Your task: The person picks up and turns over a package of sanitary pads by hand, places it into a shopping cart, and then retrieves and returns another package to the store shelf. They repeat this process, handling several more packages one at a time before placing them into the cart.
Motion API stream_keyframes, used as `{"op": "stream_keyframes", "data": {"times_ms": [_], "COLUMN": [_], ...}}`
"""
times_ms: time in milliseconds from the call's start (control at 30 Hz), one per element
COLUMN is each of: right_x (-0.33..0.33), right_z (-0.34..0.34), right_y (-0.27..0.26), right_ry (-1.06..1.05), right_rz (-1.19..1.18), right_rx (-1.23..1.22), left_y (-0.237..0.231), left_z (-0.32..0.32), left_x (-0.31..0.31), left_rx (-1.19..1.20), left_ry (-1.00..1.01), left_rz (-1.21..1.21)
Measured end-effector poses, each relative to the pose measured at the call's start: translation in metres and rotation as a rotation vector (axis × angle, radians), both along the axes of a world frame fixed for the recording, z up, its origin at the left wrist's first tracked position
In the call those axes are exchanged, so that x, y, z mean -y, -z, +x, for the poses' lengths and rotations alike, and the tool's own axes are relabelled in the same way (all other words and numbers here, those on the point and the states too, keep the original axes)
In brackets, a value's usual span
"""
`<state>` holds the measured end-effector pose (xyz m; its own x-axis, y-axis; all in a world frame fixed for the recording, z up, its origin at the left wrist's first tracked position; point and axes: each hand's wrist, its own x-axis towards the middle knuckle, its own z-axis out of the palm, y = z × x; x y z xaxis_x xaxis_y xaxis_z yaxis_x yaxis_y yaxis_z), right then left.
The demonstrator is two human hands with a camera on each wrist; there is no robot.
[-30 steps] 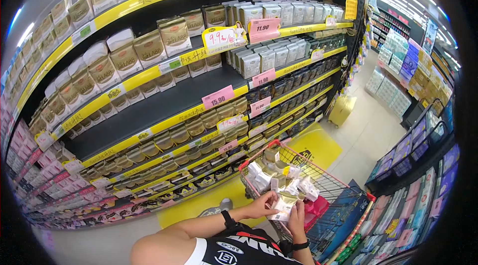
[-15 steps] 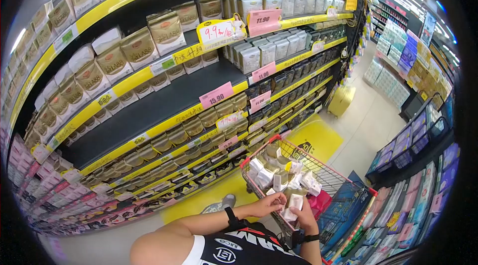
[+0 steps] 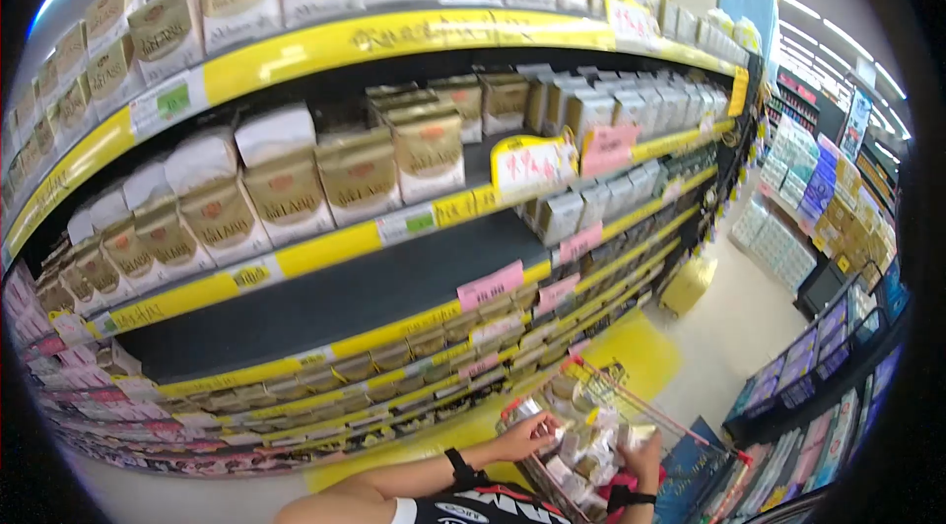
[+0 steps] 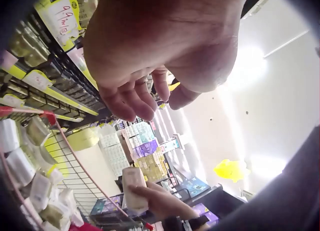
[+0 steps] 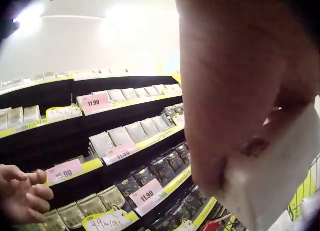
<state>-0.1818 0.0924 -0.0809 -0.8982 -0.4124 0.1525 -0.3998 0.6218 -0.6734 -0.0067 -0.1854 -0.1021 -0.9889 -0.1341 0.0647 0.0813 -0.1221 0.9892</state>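
My right hand (image 3: 642,460) grips a white package (image 3: 636,435) over the cart's right side; the right wrist view shows the package (image 5: 270,171) close up, and it appears in the left wrist view (image 4: 134,188) too. Over the cart's near left part, my left hand (image 3: 532,437) has loosely bent fingers with nothing between them; its fingers (image 4: 142,98) hang relaxed in the left wrist view. Under and between both hands, white and gold packages (image 3: 591,445) lie heaped in the shopping cart (image 3: 631,393).
Shelves (image 3: 335,248) with gold and silver packs and price tags run along the left. A yellow suitcase (image 3: 688,286) stands past the cart. On the right are more shelves (image 3: 818,357) of goods. A pink item (image 4: 82,227) lies in the cart.
The hands have moved apart, the right one carrying the white package rightward and the left one letting go of it. The view has tilted up toward the shelves.
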Motion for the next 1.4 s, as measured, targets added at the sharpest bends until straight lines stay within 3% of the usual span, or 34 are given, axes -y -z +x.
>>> {"op": "stream_keyframes", "data": {"times_ms": [67, 167, 333, 467, 500, 600, 633, 700, 833, 867, 1000, 1067, 1267, 1367, 1400], "right_x": [0.005, 0.019, 0.064, 0.070, 0.074, 0.073, 0.073, 0.086, 0.210, 0.240, 0.329, 0.357, 0.420, 0.440, 0.447], "right_z": [-0.019, -0.031, -0.030, -0.048, -0.050, -0.065, -0.073, -0.094, -0.073, -0.060, -0.028, -0.018, 0.004, 0.010, 0.014], "right_y": [0.036, 0.042, 0.014, 0.042, 0.041, 0.053, 0.055, 0.056, -0.096, -0.126, -0.258, -0.294, -0.364, -0.377, -0.380], "right_ry": [0.117, 0.105, 0.183, 0.174, 0.229, 0.204, 0.156, -0.028, -0.354, -0.398, -0.560, -0.660, -0.834, -0.935, -0.928], "right_rz": [0.093, 0.199, 0.292, 0.518, 0.689, 0.978, 0.864, 0.613, 0.188, 0.000, -0.140, -0.239, -0.290, -0.136, -0.114], "right_rx": [-0.013, 0.043, 0.110, 0.110, 0.204, 0.183, 0.209, 0.213, 0.099, -0.078, -0.387, -0.552, -0.767, -0.711, -0.718], "left_y": [0.009, 0.015, 0.010, -0.005, -0.010, -0.007, -0.005, 0.022, 0.056, 0.058, 0.022, 0.038, -0.021, 0.012, 0.019], "left_z": [0.001, 0.003, 0.001, -0.002, -0.003, -0.004, -0.003, -0.008, -0.020, -0.021, -0.017, -0.021, -0.002, 0.001, 0.002], "left_x": [0.020, 0.050, 0.093, 0.124, 0.131, 0.143, 0.147, 0.152, 0.152, 0.152, 0.167, 0.166, 0.189, 0.192, 0.192], "left_rx": [-0.028, 0.010, 0.004, -0.015, -0.008, -0.028, 0.009, 0.015, -0.076, -0.079, 0.052, 0.019, -0.113, 0.164, 0.132], "left_ry": [-0.034, -0.038, -0.007, 0.047, 0.067, 0.036, 0.062, 0.070, 0.075, 0.086, 0.126, 0.091, -0.014, 0.007, 0.015], "left_rz": [-0.026, 0.010, 0.129, 0.152, 0.151, 0.030, 0.133, 0.098, 0.146, 0.161, 0.037, 0.011, 0.116, -0.027, 0.069]}}
